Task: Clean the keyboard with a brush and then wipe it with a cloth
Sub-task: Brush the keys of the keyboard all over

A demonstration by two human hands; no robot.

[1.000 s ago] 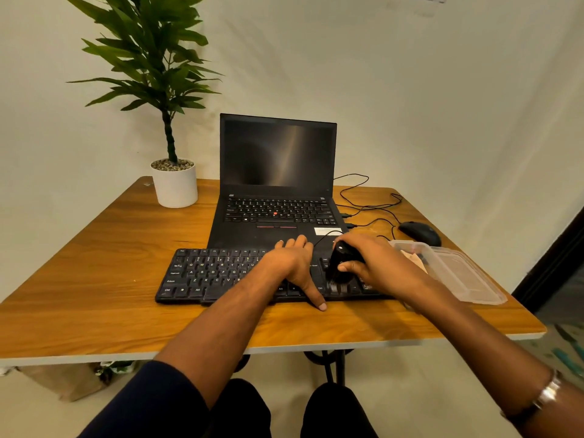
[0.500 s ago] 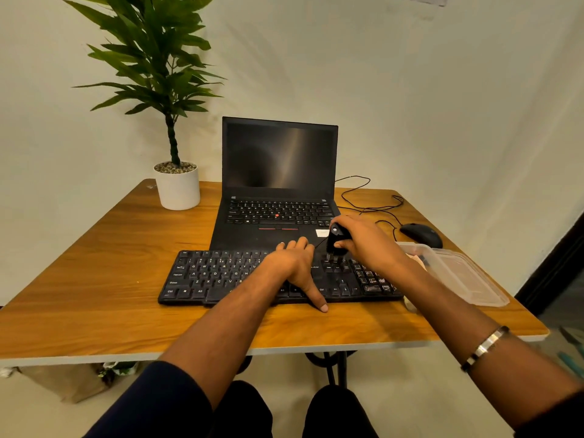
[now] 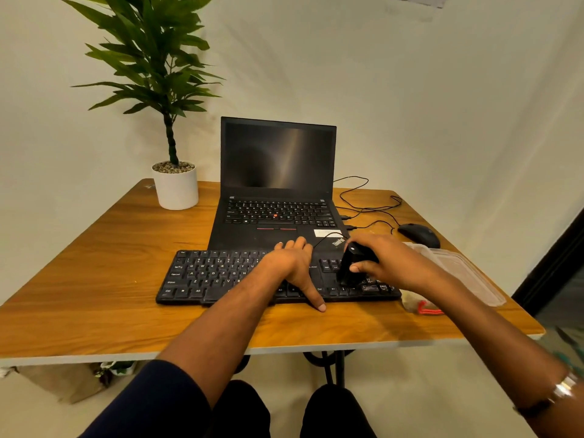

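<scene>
Keyboard [image 3: 221, 276]: black, lying flat near the front of the wooden counter [image 3: 94, 279], just in front of the open laptop [image 3: 278, 184].
My left hand [image 3: 294, 263]: rests palm down on the middle of the keyboard; my fingers [image 3: 289, 245] lie fairly straight over the top rows, and my thumb reaches past the front edge to touch the counter. It grasps nothing.
My right hand [image 3: 392, 263]: curled round the brush [image 3: 352, 267], thumb against its near side and the other digits wrapped over the top.
Brush: dark and stubby, held tilted over the right end of the keyboard, its lower end down on the keys near the arrow cluster.
Cloth [image 3: 417, 303]: pale, with a red trim, lying on the counter just beside the keyboard's right end, partly hidden under my right forearm.
Clear plastic container [image 3: 467, 273]: beyond my right wrist, near the counter's right edge.
Mouse [image 3: 418, 235]: black, behind the container, its cable trailing toward the laptop.
Potted plant [image 3: 175, 184]: in a white pot at the counter's far left.
</scene>
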